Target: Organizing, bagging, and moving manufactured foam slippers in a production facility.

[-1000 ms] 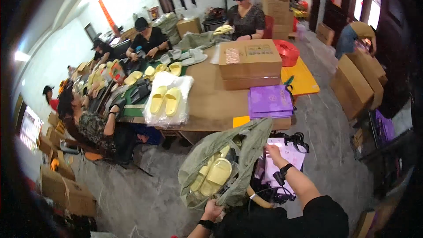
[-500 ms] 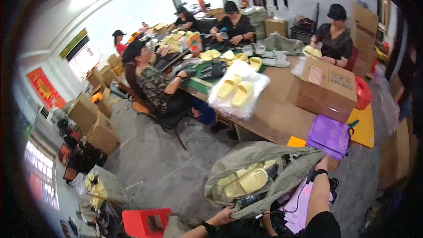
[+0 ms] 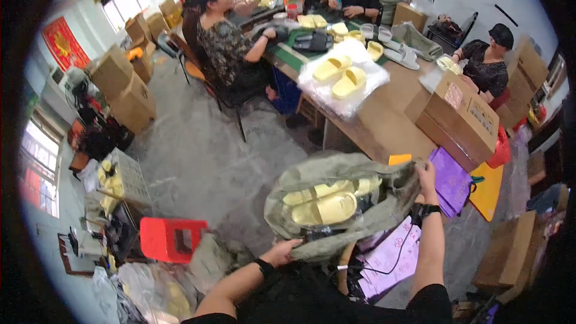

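A grey-green woven sack (image 3: pixel 393 204) hangs in front of me with its mouth spread wide. Inside lie several pale yellow slides (image 3: pixel 327 209), with dark plastic partly visible beneath them. My left hand (image 3: pixel 281 253) is closed on the near left edge of the sack's mouth. My right hand (image 3: pixel 426 183) grips the far right edge, close to a purple bag (image 3: pixel 447 181) at the table's end. The lower part of the sack is out of sight. Both wrists wear black bands.
Beyond the sack stands a brown work table (image 3: pixel 399 129) with a plastic-wrapped pair of yellow slides (image 3: pixel 348 75) and a cardboard box (image 3: pixel 461 119). Co-workers sit around it. A red stool (image 3: pixel 157 240) is at left; pink-lilac sheets (image 3: pixel 390 258) lie low right.
The view has shifted, showing more floor and both forearms. The sack has come nearer to me, its right edge drawn away from the purple bags. Both hands keep their hold.
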`<action>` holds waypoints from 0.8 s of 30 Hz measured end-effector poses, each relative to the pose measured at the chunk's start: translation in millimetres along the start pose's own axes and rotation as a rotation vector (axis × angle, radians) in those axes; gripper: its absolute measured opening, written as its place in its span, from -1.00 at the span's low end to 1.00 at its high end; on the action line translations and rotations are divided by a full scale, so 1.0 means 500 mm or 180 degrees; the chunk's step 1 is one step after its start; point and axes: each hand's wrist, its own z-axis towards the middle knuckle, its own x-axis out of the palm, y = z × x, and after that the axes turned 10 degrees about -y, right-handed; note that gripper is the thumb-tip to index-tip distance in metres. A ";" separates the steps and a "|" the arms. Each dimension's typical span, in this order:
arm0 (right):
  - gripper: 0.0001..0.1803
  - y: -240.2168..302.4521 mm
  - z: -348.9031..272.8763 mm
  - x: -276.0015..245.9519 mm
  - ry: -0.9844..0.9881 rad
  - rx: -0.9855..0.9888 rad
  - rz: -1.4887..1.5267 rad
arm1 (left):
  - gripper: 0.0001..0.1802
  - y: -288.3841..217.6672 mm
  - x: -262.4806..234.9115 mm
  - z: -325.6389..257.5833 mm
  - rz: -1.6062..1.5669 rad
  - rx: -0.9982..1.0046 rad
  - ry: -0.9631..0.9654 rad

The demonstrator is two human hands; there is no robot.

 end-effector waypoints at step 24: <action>-0.62 0.366 -0.290 0.429 0.0360 0.0809 0.0064 | -0.67 -0.168 -0.436 -0.170 0.0304 0.2389 -0.1448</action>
